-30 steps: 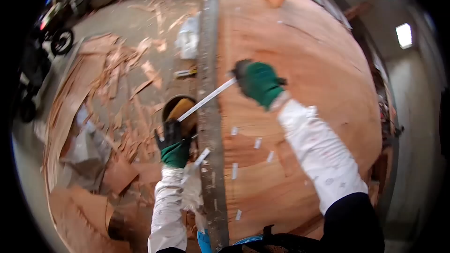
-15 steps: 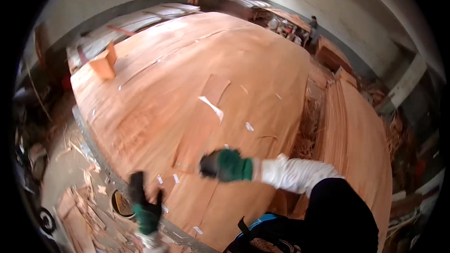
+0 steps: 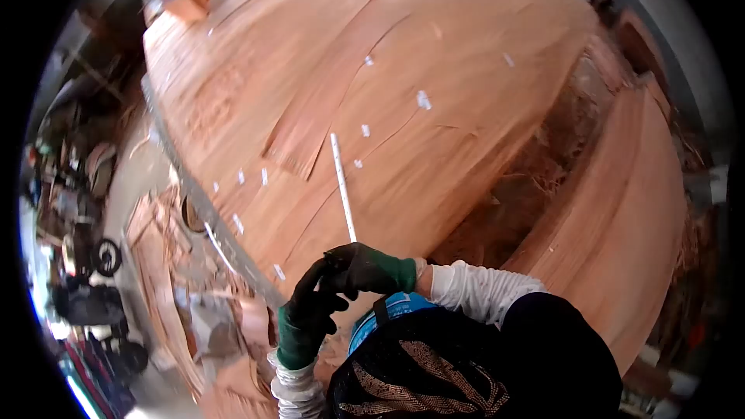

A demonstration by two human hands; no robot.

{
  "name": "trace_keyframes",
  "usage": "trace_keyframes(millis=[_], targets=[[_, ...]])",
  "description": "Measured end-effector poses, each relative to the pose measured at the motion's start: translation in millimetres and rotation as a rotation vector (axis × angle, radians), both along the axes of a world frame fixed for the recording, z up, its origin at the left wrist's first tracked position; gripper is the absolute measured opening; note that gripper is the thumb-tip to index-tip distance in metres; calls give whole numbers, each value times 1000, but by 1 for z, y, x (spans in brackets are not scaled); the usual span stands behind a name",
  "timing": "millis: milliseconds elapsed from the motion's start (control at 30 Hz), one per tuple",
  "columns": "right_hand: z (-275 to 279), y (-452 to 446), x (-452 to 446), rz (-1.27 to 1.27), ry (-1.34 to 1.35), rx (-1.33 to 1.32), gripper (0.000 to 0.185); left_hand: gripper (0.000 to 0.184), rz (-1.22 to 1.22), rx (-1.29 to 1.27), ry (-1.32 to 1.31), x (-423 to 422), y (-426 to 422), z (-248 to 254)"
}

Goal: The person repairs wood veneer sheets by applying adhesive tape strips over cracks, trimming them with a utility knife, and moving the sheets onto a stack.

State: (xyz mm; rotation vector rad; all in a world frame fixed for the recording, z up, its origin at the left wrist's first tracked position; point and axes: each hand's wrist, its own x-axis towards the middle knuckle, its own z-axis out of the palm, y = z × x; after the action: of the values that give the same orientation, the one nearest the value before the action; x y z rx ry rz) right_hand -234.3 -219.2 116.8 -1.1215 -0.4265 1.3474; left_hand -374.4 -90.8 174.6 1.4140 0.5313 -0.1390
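Observation:
My left hand (image 3: 306, 314) and my right hand (image 3: 365, 270), both in dark-palmed green gloves, meet close to my body above the near edge of a large wood veneer sheet (image 3: 466, 46). From the top of my right hand a narrow white tape strip (image 3: 342, 186) sticks out over the sheet; its lower end disappears behind the fingers. My left fingers are bent against the right fingertips, and whatever is between them is hidden. A narrow, redder veneer strip (image 3: 320, 97) lies on the sheet. Small white tape pieces (image 3: 423, 100) dot the sheet along dark split lines.
A folded veneer piece (image 3: 190, 0) stands at the far left of the sheet. To the right lies another veneer stack (image 3: 613, 209), past a gap with scraps. Broken veneer scraps (image 3: 167, 264) cover the floor at left, near a motorbike (image 3: 93, 295).
My hands have come together near my body from being apart over the sheet. The curled white strip is now straight at my right hand. My view has tilted down.

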Motion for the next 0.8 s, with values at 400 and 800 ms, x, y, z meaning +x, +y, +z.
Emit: trace_keyframes(millis=[400,800], targets=[[-123,-63,77,-50,-358,-195,39,26,279,-196,309,-15,-22,-59],[-106,24,155,144,-1798,-169,40,29,599,-268,108,153,29,-169]])
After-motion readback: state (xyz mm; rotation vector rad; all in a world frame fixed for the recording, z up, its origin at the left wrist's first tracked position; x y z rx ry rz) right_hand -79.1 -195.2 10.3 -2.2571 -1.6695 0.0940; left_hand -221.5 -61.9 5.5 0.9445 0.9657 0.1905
